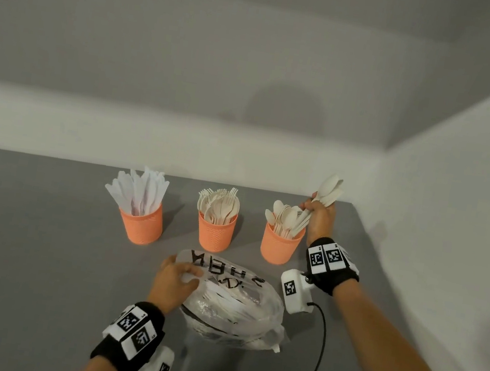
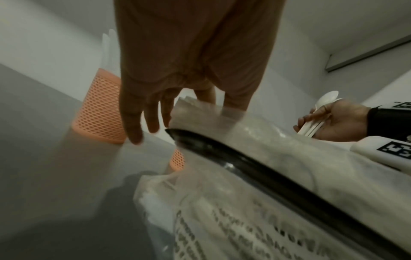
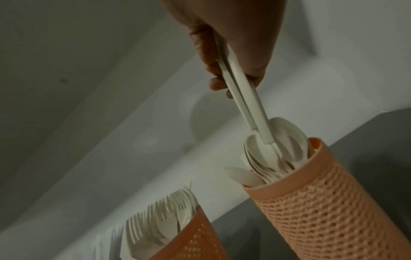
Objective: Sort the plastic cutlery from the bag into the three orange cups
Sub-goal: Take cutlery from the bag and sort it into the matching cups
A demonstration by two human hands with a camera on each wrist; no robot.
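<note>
Your left hand [image 1: 173, 282] grips the bag [image 1: 235, 304] mid-bench [image 1: 21, 247], open bench leftward | knife cup [image 1: 141, 223], fork cup [image 1: 215, 231], spoon cup [image 1: 281, 245] behind | your right hand [image 1: 321, 219] holds spoons [image 1: 329, 190] near the bench's right edge | bag contents unclear.

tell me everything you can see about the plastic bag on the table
The plastic bag is clear, crinkled film lying on its side on the grey table, just in front of the three orange cups. Black lettering runs across its upper face, with finer print and a dark band visible from the left wrist view. White cutlery still shows through the film. The left hand holds its left end, thumb on top and fingers beside it. The right hand does not touch it.
</note>
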